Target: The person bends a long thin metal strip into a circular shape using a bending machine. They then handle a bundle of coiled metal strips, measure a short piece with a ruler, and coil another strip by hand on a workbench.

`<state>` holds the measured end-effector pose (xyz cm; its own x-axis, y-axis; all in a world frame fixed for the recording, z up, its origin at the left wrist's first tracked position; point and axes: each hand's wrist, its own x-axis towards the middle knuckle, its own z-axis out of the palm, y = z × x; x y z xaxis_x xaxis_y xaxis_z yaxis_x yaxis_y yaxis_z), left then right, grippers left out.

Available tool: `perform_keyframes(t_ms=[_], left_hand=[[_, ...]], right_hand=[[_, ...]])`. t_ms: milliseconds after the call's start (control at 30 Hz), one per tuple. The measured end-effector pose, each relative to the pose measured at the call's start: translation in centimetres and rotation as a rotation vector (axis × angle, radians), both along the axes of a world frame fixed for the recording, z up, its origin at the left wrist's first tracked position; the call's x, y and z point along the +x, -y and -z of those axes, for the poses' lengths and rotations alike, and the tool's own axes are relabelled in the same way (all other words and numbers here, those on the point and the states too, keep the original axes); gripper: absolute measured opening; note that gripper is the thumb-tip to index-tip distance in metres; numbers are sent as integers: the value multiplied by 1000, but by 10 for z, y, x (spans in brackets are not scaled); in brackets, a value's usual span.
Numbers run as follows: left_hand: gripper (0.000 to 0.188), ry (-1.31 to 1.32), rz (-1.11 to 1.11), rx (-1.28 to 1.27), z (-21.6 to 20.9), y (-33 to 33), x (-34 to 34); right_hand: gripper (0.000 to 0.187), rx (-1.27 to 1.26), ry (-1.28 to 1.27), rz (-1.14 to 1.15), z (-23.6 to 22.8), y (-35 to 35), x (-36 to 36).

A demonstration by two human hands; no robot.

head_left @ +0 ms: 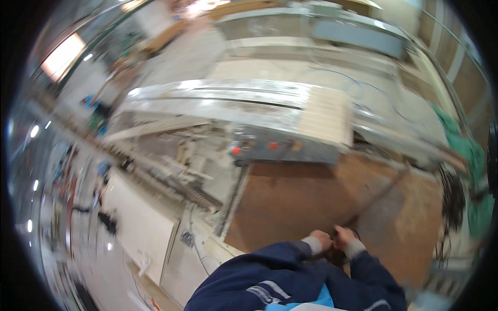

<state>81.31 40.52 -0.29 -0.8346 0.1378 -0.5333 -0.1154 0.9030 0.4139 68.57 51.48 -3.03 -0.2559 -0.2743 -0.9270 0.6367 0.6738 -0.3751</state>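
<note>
My left hand [322, 240] and my right hand [343, 238] are close together in front of my body, low over a brown board-like surface [290, 202]. Both have curled fingers. Something dark sits between and below them, too blurred to name. A dark, thin streak [381, 196] runs from near my right hand toward the far right across the brown surface; whether it is a rod or a mark I cannot tell. Beyond stands a machine with a shiny metal bed [218, 98] and a grey panel [311, 152] with red buttons.
Stacked pale wood strips [326, 114] lie on the machine bed. Wood offcuts [192, 155] are heaped left of the panel. A pale board [137, 212] lies at the left. Green cloth [474, 160] hangs at the right, and a blue hose [342, 72] trails behind.
</note>
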Motion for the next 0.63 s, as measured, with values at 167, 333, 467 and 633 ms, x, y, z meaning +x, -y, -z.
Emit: perform_keyframes(t_ms=[167, 333, 467, 633], left_hand=[[49, 260, -138, 116, -21, 33, -2], [61, 92, -315, -91, -23, 39, -41], [50, -41, -240, -165, -16, 16, -54], [49, 120, -225, -200, 11, 1, -37]], right_hand=[[50, 132, -658, -717, -25, 2, 31], [35, -9, -776, -1306, -30, -21, 45], [36, -20, -792, -1307, -26, -35, 44], [49, 84, -325, -308, -20, -13, 15]])
